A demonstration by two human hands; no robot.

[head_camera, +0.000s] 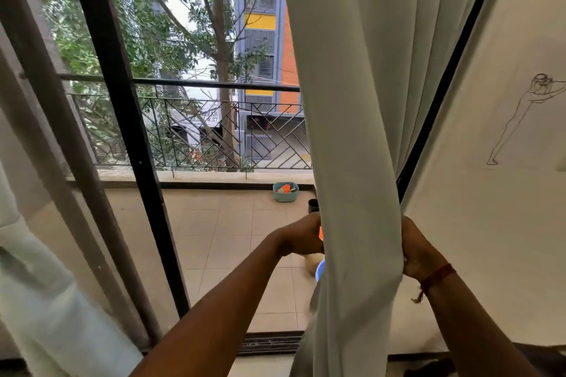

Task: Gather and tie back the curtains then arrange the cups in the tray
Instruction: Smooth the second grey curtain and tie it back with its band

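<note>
A pale grey-green curtain (355, 101) hangs gathered in a thick bunch in front of the window, right of centre. My left hand (301, 236) grips the bunch from its left side, the fingers hidden behind the cloth. On the right side, my right hand (418, 249) has its fingers curled round the folds; a red thread circles that wrist. A second, sheer curtain (46, 300) hangs at the far left edge. No cups or tray are in view.
Behind the glass lies a tiled balcony floor (229, 239) with a metal railing (214, 131) and a teal tub (285, 191) holding small items. A black door frame (131, 131) stands left of centre. A white wall with a line drawing (517, 122) fills the right.
</note>
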